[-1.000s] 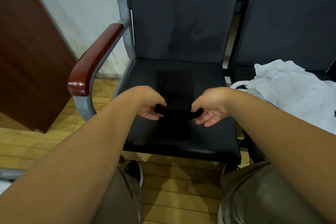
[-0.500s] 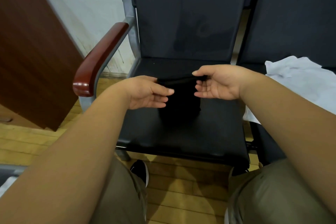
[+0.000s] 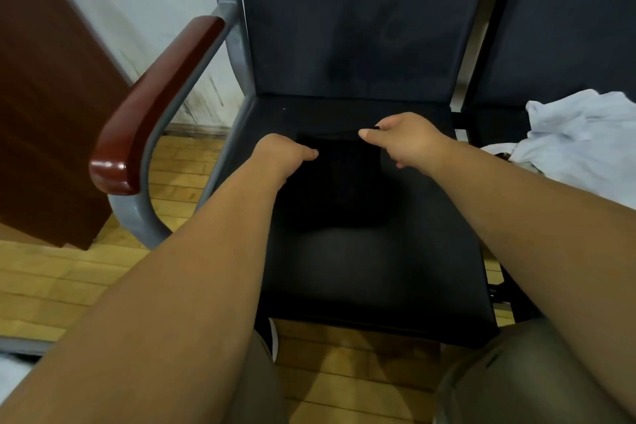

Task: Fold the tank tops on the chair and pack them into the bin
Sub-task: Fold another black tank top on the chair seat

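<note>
Now seemingly flatter: black tank top [image 3: 339,179]

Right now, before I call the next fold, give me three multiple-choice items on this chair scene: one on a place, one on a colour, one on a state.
1. Where does the black tank top lie?
A) on the chair seat beside the armrest
B) on the floor
C) in a bin

2. What colour is the clothes pile on the next seat?
A) red
B) white
C) green

3. What are the left hand and right hand doing?
A) hanging free
B) resting on the knees
C) pinching the tank top's far edge

Key: 1 A, it lies spread on the dark seat. 2 B, the cloth at right is pale white. 3 C, fingers of both hands close on its far corners.
</note>
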`<state>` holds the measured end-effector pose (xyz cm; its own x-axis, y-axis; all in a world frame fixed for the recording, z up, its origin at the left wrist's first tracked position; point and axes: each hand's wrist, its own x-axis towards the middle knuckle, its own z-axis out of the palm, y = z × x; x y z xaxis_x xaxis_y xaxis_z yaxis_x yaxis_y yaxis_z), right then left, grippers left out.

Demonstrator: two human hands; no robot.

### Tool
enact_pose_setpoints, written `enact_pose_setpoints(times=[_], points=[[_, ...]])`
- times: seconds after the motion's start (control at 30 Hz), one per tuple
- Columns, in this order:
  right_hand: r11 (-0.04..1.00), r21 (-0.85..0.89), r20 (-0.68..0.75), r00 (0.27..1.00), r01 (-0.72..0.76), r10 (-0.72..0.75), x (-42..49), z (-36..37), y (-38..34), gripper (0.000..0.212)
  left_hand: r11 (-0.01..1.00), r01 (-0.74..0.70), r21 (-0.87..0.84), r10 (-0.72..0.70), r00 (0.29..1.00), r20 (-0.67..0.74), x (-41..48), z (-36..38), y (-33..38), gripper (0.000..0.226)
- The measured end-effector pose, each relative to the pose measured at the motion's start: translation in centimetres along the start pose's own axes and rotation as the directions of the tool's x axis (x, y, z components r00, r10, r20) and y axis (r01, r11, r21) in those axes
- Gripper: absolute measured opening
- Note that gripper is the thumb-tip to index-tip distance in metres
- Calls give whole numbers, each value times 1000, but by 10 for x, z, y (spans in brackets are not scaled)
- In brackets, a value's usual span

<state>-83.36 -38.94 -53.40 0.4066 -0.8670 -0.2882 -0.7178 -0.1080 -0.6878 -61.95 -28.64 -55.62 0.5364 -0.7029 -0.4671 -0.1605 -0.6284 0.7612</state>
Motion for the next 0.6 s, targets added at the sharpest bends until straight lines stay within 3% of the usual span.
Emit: enact_pose_setpoints(times=[0.13,0.33,0.43,0.5,0.6], points=[[998,-57,-2,1000,23,-23,17,11,3,40,997,71,-13,-71,997,-31,12,6,4,49],[987,-156,-61,998,-36,26,32,21,-2,60,989,150,13,-150,988,-34,19,11,6,41],[981,-179,-14,997,-77,76,34,25,-2,63,989,146,25,-144,988,-50,38,15,-1,80],[982,-156,52,992,-104,113,30,26,-3,81,990,130,60,-126,989,-74,29,15,2,94],[975,-197,79,990,-101,119,25,27,-5,83,987,44,155,-27,993,-111,19,17,2,59]])
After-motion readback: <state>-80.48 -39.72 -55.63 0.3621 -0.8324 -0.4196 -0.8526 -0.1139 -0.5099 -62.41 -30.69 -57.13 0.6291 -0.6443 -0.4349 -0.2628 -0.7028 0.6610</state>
